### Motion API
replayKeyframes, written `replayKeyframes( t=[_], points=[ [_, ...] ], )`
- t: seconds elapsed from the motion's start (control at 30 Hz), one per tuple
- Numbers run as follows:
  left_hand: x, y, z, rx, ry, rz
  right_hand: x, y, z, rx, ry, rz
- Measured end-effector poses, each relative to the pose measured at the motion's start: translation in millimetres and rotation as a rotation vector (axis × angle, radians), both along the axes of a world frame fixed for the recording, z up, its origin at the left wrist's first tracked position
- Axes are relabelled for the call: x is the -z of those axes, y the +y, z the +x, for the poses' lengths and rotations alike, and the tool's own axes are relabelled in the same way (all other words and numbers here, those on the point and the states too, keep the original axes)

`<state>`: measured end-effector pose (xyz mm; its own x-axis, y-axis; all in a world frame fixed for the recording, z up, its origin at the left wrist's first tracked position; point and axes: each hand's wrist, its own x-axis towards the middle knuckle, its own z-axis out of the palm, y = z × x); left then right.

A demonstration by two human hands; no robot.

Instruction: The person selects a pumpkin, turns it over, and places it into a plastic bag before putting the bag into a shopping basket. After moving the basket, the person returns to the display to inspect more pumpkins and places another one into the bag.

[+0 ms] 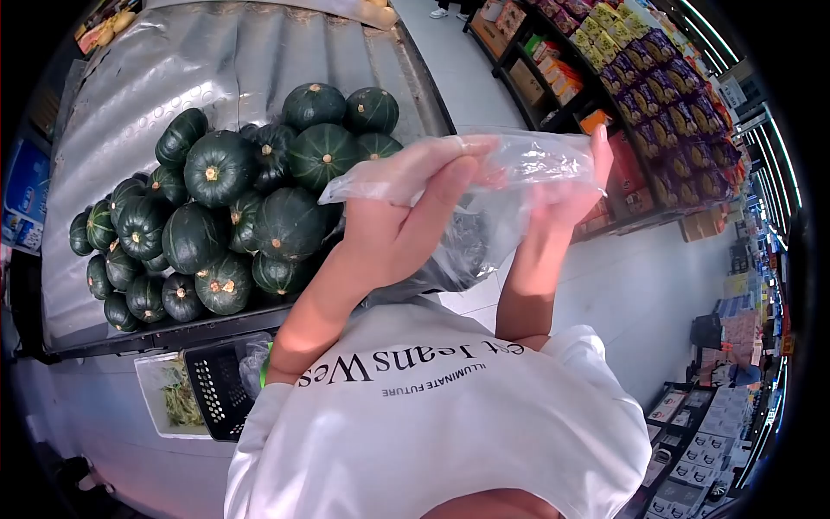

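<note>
A clear plastic bag [540,160] is stretched between my two hands at chest height, its upper edge held up. My left hand [402,203] pinches the bag's left part between thumb and fingers. On the other side my right hand [566,195] grips the bag, with film lying over part of its fingers. Below the hands, something dark and rounded [467,246] shows through the plastic; it looks like a green squash, partly blurred by the film. Just left of my left hand, many dark green squashes [212,169] are heaped on the display stand.
The squashes lie on a grey ribbed display surface [285,43]. Beneath its near edge stand a black perforated basket [220,389] and a white crate [151,389] with leafy scraps. Shelves of packaged snacks [666,95] line the right, across a pale floor [596,277].
</note>
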<state>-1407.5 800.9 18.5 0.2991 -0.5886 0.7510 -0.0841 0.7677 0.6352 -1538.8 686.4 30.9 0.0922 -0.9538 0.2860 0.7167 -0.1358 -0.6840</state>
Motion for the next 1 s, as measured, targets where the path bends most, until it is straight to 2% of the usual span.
replayKeyframes(
  t=[0.07, 0.17, 0.2, 0.27, 0.33, 0.43, 0.5, 0.53, 0.57, 0.6, 0.67, 0.77, 0.8, 0.93, 1.0],
  points=[
    [-2.8, -2.3, 2.6, 0.025, -0.047, 0.031, -10.5, 2.8, 7.0, 0.116, -0.054, 0.117],
    [1.3, -10.8, 2.5, 0.053, -0.051, 0.030, -0.3, -3.0, -7.7, -0.002, 0.024, 0.031],
    [5.0, -10.6, -0.8, 0.065, -0.013, 0.061, 3.4, -6.3, -7.2, 0.072, 0.048, 0.105],
    [13.2, -7.5, -3.8, 0.067, 0.002, 0.154, 15.2, -9.3, -15.5, 0.087, 0.150, 0.052],
    [24.1, -12.8, -6.4, 0.045, -0.009, 0.136, 35.3, -12.9, -21.0, 0.061, 0.199, 0.049],
    [40.8, -16.3, -9.4, -0.002, 0.016, 0.217, 54.2, -16.8, -28.9, -0.164, 0.109, 0.063],
    [49.6, -25.0, -12.1, -0.077, 0.009, 0.255, 54.9, -15.9, -26.7, -0.076, 0.186, 0.091],
    [56.2, -29.2, -8.7, -0.137, -0.160, 0.262, 49.0, -13.4, -23.9, -0.040, 0.255, 0.085],
    [61.2, -31.0, -11.3, -0.174, -0.229, 0.322, 46.6, -12.1, -22.8, -0.005, 0.324, 0.080],
    [65.7, -32.9, -15.1, -0.210, -0.299, 0.382, 50.3, -18.6, -27.3, -0.079, 0.331, 0.078],
    [83.4, -35.6, -18.0, -0.272, -0.508, 0.463, 56.9, -21.4, -30.1, -0.007, 0.391, 0.135],
    [106.3, -26.7, -20.0, -0.201, -0.754, 0.621, 66.5, -21.1, -34.4, 0.030, 0.401, 0.144],
    [108.7, -26.5, -22.0, -0.240, -0.767, 0.482, 68.1, -20.1, -32.5, 0.051, 0.403, 0.151],
    [105.9, -18.9, -16.8, -0.065, -0.848, 0.482, 71.3, -12.2, -33.1, 0.215, 0.456, 0.048],
    [100.3, -18.5, -16.4, -0.003, -0.956, 0.183, 61.8, -0.8, -38.4, 0.380, 0.525, -0.140]
  ],
)
